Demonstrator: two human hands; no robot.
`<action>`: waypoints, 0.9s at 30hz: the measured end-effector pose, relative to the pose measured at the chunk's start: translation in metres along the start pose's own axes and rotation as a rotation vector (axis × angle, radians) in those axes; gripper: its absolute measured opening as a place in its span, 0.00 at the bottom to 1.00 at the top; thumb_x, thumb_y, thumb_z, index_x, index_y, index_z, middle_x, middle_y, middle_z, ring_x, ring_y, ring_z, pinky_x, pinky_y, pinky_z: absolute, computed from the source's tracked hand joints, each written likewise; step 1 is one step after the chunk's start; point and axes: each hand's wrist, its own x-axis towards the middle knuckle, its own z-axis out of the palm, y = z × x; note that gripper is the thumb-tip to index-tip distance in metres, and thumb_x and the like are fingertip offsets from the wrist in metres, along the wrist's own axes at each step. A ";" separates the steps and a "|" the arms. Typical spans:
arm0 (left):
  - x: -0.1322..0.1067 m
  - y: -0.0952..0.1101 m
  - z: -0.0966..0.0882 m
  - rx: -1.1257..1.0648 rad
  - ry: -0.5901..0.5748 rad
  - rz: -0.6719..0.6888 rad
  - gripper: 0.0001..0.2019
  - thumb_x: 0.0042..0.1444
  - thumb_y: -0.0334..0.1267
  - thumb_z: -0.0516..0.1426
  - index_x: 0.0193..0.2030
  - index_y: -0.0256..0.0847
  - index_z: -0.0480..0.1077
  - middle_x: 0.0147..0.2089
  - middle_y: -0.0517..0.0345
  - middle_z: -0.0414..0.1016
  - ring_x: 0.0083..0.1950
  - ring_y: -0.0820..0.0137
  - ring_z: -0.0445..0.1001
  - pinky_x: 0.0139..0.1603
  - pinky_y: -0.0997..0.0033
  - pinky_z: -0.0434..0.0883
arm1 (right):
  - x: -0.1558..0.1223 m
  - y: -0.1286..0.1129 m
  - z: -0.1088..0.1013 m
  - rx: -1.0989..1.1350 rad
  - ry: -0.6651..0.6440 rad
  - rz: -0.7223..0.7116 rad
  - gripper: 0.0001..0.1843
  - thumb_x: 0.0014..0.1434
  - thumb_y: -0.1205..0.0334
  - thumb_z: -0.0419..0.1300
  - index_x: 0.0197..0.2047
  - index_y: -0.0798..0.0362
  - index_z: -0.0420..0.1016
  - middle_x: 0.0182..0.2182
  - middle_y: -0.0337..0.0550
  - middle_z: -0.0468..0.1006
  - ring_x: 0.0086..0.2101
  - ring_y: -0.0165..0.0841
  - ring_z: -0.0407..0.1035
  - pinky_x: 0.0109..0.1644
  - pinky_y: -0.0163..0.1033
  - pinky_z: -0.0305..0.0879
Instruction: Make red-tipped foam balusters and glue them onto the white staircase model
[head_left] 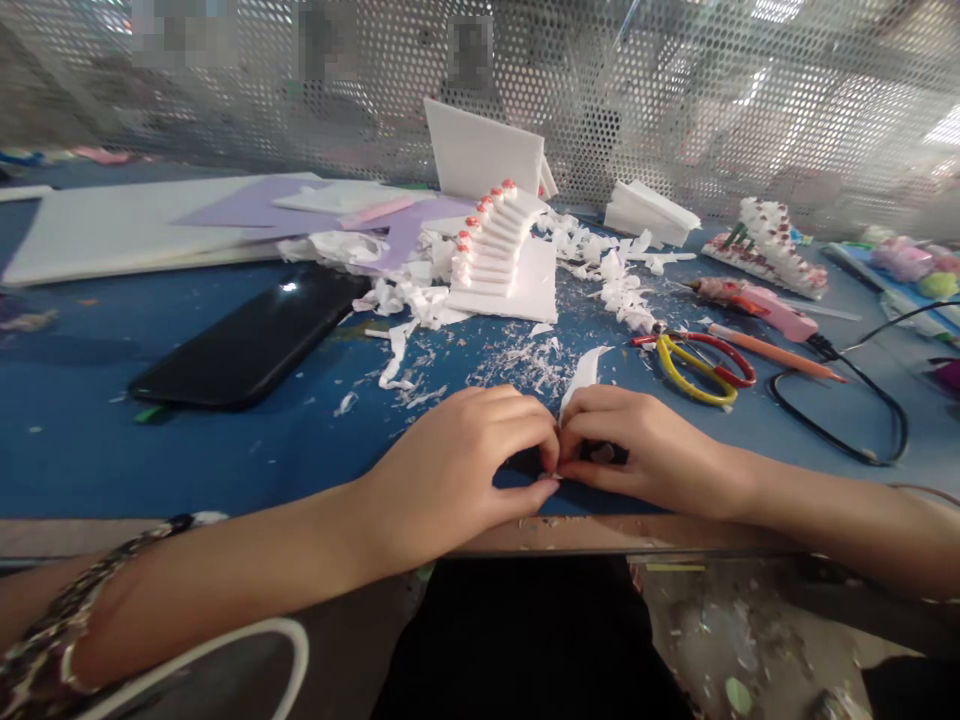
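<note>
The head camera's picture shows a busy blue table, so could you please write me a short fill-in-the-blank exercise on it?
1. The left hand and right hand meet at a narrow strip coloured ____.
2. The phone lying on the left is ____.
3. The looped-handle tool has one red handle and one ____ handle.
4. The body of the glue gun is mostly ____.

Missing words: white; black; yellow; pink.

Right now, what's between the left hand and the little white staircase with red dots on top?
In the head view, between the left hand and the staircase lie white crumbs on the blue tabletop, then the front of a flat white board.
</note>
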 end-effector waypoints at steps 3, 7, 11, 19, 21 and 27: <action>-0.003 -0.004 -0.003 0.039 -0.023 0.073 0.04 0.54 0.38 0.56 0.35 0.42 0.69 0.37 0.63 0.73 0.40 0.71 0.69 0.45 0.69 0.58 | 0.001 0.000 0.001 -0.026 0.015 0.006 0.06 0.57 0.63 0.55 0.33 0.56 0.71 0.32 0.42 0.70 0.33 0.28 0.64 0.37 0.33 0.60; -0.005 -0.008 -0.007 0.078 -0.063 0.117 0.06 0.56 0.40 0.55 0.37 0.45 0.71 0.40 0.64 0.74 0.43 0.70 0.69 0.47 0.68 0.57 | 0.001 0.000 -0.002 -0.020 0.028 -0.020 0.05 0.57 0.65 0.54 0.33 0.56 0.70 0.30 0.41 0.70 0.32 0.27 0.63 0.37 0.32 0.60; -0.001 -0.006 -0.008 0.105 -0.096 0.118 0.06 0.56 0.41 0.54 0.35 0.45 0.71 0.40 0.64 0.74 0.42 0.70 0.69 0.47 0.68 0.57 | -0.001 -0.001 -0.005 -0.013 -0.023 -0.060 0.08 0.59 0.65 0.52 0.36 0.55 0.72 0.34 0.43 0.71 0.35 0.28 0.65 0.40 0.33 0.61; 0.000 -0.003 -0.006 0.130 -0.065 0.125 0.05 0.56 0.36 0.54 0.33 0.42 0.70 0.37 0.63 0.73 0.40 0.70 0.69 0.44 0.68 0.57 | -0.002 -0.002 -0.004 -0.053 -0.050 -0.029 0.08 0.58 0.61 0.54 0.37 0.54 0.73 0.36 0.42 0.71 0.36 0.29 0.65 0.41 0.34 0.62; 0.000 -0.002 -0.004 0.126 -0.045 0.117 0.05 0.56 0.35 0.53 0.32 0.41 0.70 0.36 0.63 0.73 0.39 0.71 0.69 0.44 0.68 0.57 | -0.002 -0.002 -0.003 -0.066 -0.041 -0.013 0.08 0.58 0.62 0.54 0.36 0.54 0.73 0.35 0.41 0.71 0.36 0.28 0.65 0.40 0.34 0.62; 0.000 0.000 0.001 0.071 0.003 0.018 0.03 0.52 0.32 0.55 0.29 0.40 0.69 0.33 0.63 0.72 0.38 0.70 0.68 0.40 0.69 0.60 | -0.003 -0.004 0.001 -0.072 -0.002 -0.009 0.08 0.58 0.63 0.53 0.35 0.55 0.72 0.34 0.41 0.70 0.35 0.28 0.65 0.38 0.32 0.61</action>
